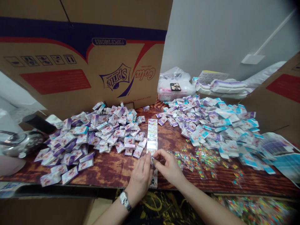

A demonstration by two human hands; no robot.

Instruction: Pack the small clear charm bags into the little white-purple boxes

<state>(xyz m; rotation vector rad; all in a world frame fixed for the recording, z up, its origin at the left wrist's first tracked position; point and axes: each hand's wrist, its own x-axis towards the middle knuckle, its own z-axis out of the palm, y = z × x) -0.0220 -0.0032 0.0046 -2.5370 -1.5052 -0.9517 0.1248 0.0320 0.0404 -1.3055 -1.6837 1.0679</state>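
Note:
A long white sticker strip [152, 134], printed with rows of small coloured shapes, lies lengthwise on the table in front of me. My left hand [140, 172], with a silver watch on the wrist, rests over its left edge, fingers pressed together on the strip. From the right, my right hand [168, 165] pinches at the strip with thumb and forefinger. The two sets of fingertips nearly meet, and they hide just what is pinched. Below the hands the strip's near end shows at the table edge.
Small filled boxes [103, 131] are heaped on the left. Flat or open boxes [215, 122] pile up on the right, with small packets of coloured candy [203, 159] before them. A large carton [82, 62] stands behind; a phone [175, 87] lies on a plastic bag [185, 78].

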